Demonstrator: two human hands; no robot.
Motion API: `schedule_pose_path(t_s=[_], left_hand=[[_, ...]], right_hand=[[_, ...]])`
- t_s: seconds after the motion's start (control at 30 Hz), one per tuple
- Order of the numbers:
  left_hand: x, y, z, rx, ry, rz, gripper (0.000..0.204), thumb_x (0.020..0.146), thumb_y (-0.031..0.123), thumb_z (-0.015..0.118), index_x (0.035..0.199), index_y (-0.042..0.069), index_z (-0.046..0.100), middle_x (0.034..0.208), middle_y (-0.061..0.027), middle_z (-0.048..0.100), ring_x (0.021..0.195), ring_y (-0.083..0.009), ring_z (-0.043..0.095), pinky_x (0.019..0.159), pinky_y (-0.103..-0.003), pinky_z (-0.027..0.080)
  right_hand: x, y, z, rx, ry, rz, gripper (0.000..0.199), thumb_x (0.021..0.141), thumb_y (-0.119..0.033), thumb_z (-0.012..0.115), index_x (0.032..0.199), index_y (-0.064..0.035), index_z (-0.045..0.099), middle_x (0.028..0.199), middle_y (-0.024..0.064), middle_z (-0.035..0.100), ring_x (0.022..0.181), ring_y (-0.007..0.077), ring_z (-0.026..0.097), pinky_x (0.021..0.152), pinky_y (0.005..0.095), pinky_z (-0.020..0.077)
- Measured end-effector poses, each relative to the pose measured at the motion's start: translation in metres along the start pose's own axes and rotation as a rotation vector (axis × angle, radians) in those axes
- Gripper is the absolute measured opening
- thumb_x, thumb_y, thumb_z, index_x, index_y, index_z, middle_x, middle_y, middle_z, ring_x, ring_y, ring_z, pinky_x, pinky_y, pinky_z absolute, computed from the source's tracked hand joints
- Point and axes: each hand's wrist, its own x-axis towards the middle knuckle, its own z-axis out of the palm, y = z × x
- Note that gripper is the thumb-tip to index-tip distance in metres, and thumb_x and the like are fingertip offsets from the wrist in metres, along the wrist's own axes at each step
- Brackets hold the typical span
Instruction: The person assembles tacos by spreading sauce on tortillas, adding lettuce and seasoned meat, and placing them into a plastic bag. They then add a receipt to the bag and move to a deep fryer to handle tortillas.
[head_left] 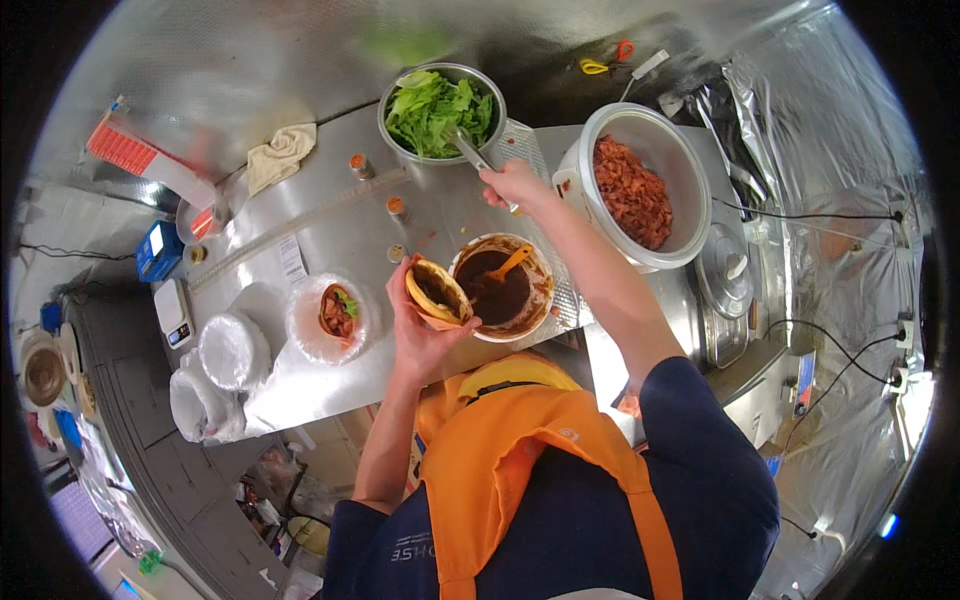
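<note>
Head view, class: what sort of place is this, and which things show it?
Probably a small food stall or prep kitchen: a steel counter, a pot of lettuce, a sauce bowl and a big cooker of reddish filling.

Bare forearms, dark navy short sleeves with pale lettering, an orange apron with broad shoulder straps

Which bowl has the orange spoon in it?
Find the shiny steel counter. Near its front edge, beside the person's left hand, sits a round bowl of dark brown sauce. Only it holds an orange spoon; its neighbours hold green lettuce leaves and reddish chopped meat.
</note>
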Motion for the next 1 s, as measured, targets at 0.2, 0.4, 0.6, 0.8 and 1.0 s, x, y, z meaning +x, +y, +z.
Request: schedule_pose_path(t_s=[0.2, 0.4, 0.6, 0.8, 1.0], left_hand=[[0.018, -0.020, 0.003, -0.075, 0.129, -0.110, 0.118, 0.063, 0.009, 0.097, 0.157, 0.004, 0.025, 0.150, -0.0152, 0.037, 0.138, -0.0290, 0.044, 0.117, -0.040, 0.040], [0.107, -0.037, 0.028, -0.083, 0.229, -0.066, 0.108, 0.066, 0.007, 0.095, 0.153, 0.000, 0.032, 0.144, -0.0159, 0.045, 0.134, -0.0300, 0.049, 0.113, -0.040, 0.043], [0.131, 0.000, 0.059, 0.049, 0.186, 0.061, 0.105, 0.066, 0.009, 0.094, 0.152, -0.002, 0.034, 0.143, -0.0199, 0.046, 0.131, -0.0344, 0.052, 0.109, -0.041, 0.046], [0.124, -0.011, 0.093, -0.224, 0.037, 0.035, 0.112, 0.068, 0.001, 0.093, 0.157, 0.002, 0.025, 0.148, -0.0158, 0.042, 0.133, -0.0271, 0.051, 0.111, -0.040, 0.047], [0.112, 0.006, 0.122, -0.337, -0.101, -0.088, 0.112, 0.071, -0.002, 0.090, 0.158, 0.002, 0.019, 0.144, -0.0127, 0.046, 0.122, -0.0214, 0.056, 0.103, -0.036, 0.052]], right_hand=[[-0.057, -0.021, -0.018, -0.029, 0.051, -0.168, 0.027, 0.101, -0.023, 0.064, 0.094, 0.0034, 0.067, 0.077, 0.0071, 0.069, 0.062, 0.0129, 0.066, 0.054, 0.0286, 0.0530], [-0.179, -0.027, -0.051, -0.104, 0.052, -0.372, 0.024, 0.103, -0.024, 0.062, 0.100, -0.0007, 0.067, 0.073, 0.0027, 0.066, 0.060, 0.0089, 0.060, 0.055, 0.0270, 0.0492], [-0.263, 0.019, -0.039, -0.496, 0.361, -0.551, 0.031, 0.101, -0.028, 0.065, 0.114, -0.0003, 0.067, 0.072, 0.0181, 0.070, 0.061, 0.0313, 0.069, 0.059, 0.0423, 0.0532], [-0.280, 0.013, -0.145, -0.459, 0.675, -0.405, 0.035, 0.099, -0.031, 0.066, 0.113, 0.0007, 0.068, 0.073, 0.0222, 0.068, 0.071, 0.0440, 0.068, 0.065, 0.0483, 0.0539], [-0.233, 0.044, -0.247, -1.111, 0.331, -0.255, 0.032, 0.095, -0.031, 0.067, 0.110, -0.0021, 0.069, 0.087, 0.0209, 0.072, 0.085, 0.0416, 0.070, 0.073, 0.0515, 0.0549]])
